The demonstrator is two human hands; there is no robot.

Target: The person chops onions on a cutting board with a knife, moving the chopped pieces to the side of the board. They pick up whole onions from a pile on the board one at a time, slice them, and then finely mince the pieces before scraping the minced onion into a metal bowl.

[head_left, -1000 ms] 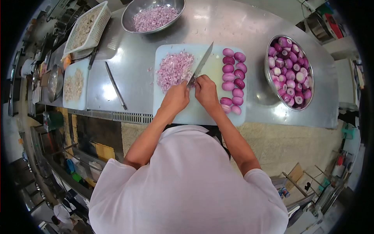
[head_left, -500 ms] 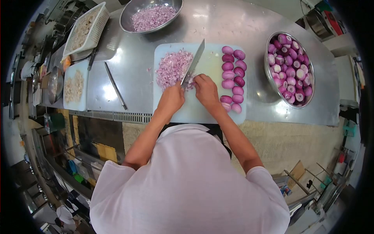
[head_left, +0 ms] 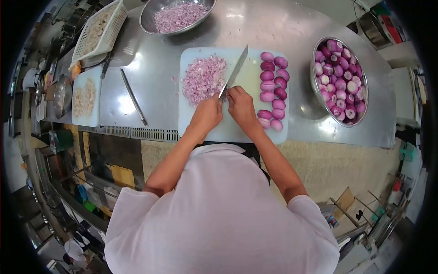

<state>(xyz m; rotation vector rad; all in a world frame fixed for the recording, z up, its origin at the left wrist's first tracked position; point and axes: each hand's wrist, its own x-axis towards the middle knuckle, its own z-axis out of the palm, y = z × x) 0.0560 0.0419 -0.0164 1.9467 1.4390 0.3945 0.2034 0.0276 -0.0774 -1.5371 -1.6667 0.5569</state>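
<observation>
My left hand (head_left: 207,115) is closed round the handle of a kitchen knife (head_left: 237,69), whose blade slants up and to the right over a pale cutting board (head_left: 223,133). Close beside it, my right hand (head_left: 241,105) has its fingers bent and pressed together at the blade's lower end. They pinch an onion piece, mostly hidden by the fingers and knife. Left of the blade lies a heap of chopped red onion (head_left: 203,81). Peeled onion halves (head_left: 267,86) line the board's right side in two columns.
An oval metal bowl of peeled red onions (head_left: 341,84) stands at right. Behind the board is a metal bowl of chopped onion (head_left: 180,17). On the left are a metal rod (head_left: 132,97), a smaller board (head_left: 96,107) with pale chopped food, and a white basket (head_left: 114,34).
The knife and my left hand have shifted right, closer to my right hand, and the blade has moved off the chopped heap. My right hand has barely moved.
</observation>
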